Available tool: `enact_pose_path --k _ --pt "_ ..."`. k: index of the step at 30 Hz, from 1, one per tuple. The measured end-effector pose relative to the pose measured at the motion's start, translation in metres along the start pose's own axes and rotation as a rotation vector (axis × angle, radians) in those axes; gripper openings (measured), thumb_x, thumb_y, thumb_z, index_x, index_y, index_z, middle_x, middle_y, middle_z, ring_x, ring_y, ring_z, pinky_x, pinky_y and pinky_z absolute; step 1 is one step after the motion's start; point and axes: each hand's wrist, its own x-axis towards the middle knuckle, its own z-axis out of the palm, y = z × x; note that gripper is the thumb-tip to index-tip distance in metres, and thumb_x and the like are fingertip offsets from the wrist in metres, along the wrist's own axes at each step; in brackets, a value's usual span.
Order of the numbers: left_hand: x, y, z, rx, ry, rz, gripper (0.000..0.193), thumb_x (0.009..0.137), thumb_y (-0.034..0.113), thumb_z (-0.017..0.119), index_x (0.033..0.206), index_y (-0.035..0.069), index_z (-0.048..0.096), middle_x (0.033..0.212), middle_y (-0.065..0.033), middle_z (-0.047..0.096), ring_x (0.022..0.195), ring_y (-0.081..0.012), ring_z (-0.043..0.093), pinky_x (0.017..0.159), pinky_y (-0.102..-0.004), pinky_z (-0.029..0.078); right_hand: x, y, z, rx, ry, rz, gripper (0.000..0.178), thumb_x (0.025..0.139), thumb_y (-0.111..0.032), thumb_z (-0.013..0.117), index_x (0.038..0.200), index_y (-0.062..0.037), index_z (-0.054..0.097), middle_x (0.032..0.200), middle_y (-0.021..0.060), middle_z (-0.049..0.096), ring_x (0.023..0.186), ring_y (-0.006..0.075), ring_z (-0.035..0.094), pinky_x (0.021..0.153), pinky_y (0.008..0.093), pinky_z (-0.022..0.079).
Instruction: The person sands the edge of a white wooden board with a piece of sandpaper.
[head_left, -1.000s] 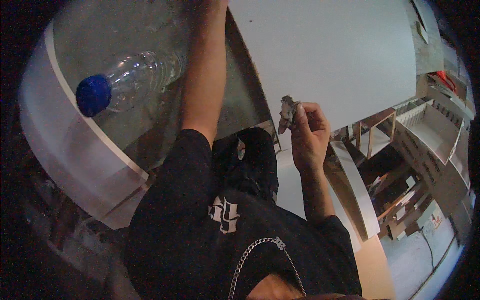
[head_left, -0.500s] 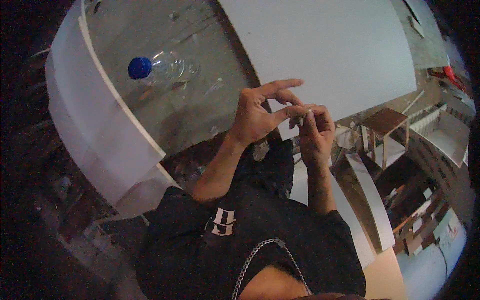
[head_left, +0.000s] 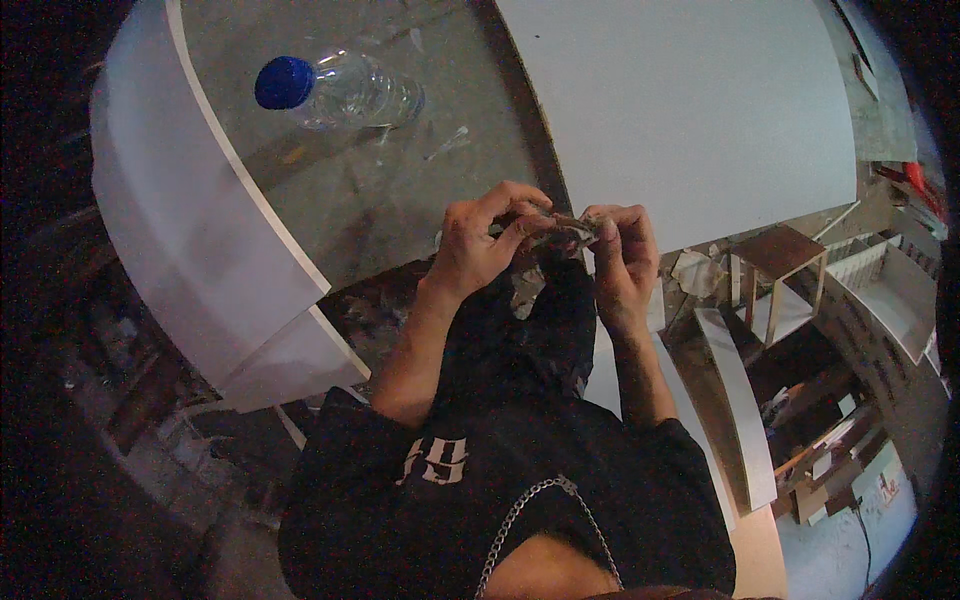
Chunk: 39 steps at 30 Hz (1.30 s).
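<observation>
Both my hands are raised in front of my body, fingertips pinched close together. Between them stretches a small, crumpled greyish-brown piece (head_left: 574, 229), too blurred to name. Thumb and fingers of my left hand (head_left: 472, 242) are closed on one end of it. My right hand (head_left: 628, 262) pinches the other end, thumb against curled fingers. Beyond my left hand, a clear plastic bottle (head_left: 365, 90) with a blue cap lies on a grey surface (head_left: 340, 210). A large white board (head_left: 690, 110) spreads out beyond my right hand.
White panels (head_left: 190, 200) with a pale edge stand along the left. At the right are an open wooden box frame (head_left: 784, 252), a shallow white tray (head_left: 895, 290), a narrow white strip of board (head_left: 738, 410) and several offcuts (head_left: 825, 465). Something red (head_left: 920, 190) lies far right.
My left hand's fingers, spread out before, have curled in to the small piece, which now shows stretched between both hands. The bottle and boards have shifted in view.
</observation>
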Motion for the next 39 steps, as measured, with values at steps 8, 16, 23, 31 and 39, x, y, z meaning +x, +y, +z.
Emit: enact_pose_path --k 8,16,23,31,39 --pt "0.003 -0.03 -0.013 0.115 0.123 -0.174 0.04 0.095 0.016 0.072 0.13 0.007 0.054 0.076 -0.0067 0.067 0.073 -0.0202 0.069 0.069 -0.0334 0.053 0.026 -0.007 -0.016 -0.16 0.223 -0.18 0.013 0.107 -0.013 0.051 0.109 -0.0001 0.053 0.101 0.0137 0.067 0.088 0.0182 0.067 0.077 0.0326 0.057" --pt "0.151 -0.053 -0.005 0.125 0.466 0.187 0.071 0.095 0.033 0.07 0.149 0.0 0.04 0.146 -0.0278 0.047 0.139 -0.0441 0.041 0.114 -0.0521 0.036 0.06 0.009 -0.009 -0.624 0.053 -0.204 0.016 0.095 -0.001 0.067 0.111 -0.0039 0.067 0.095 0.0084 0.07 0.082 0.0157 0.069 0.072 0.0294 0.056" --pt "0.287 -0.099 -0.008 0.568 0.506 0.187 0.076 0.093 0.026 0.073 0.151 -0.001 0.034 0.149 -0.0275 0.043 0.138 -0.0435 0.042 0.113 -0.0515 0.038 0.049 0.004 -0.021 -1.039 0.054 -0.471 0.02 0.088 0.0 0.074 0.107 -0.0066 0.072 0.097 0.0091 0.068 0.08 0.0183 0.067 0.069 0.0307 0.053" --pt "0.288 -0.134 0.007 0.749 0.667 0.416 0.072 0.093 0.029 0.071 0.147 -0.006 0.038 0.147 -0.0283 0.046 0.137 -0.0434 0.044 0.114 -0.0501 0.038 0.028 0.017 -0.026 -1.189 0.026 -0.48 0.035 0.072 -0.007 0.088 0.105 -0.0076 0.074 0.091 0.0084 0.067 0.084 0.0233 0.065 0.073 0.0344 0.052" --pt "0.273 -0.095 -0.005 0.708 0.573 0.188 0.074 0.093 0.031 0.07 0.148 -0.007 0.038 0.149 -0.0296 0.044 0.138 -0.0437 0.044 0.116 -0.0493 0.035 0.064 0.017 -0.011 -1.106 -0.054 -0.535 0.037 0.07 -0.001 0.084 0.105 -0.0101 0.076 0.091 0.0059 0.067 0.082 0.0218 0.063 0.073 0.0337 0.047"
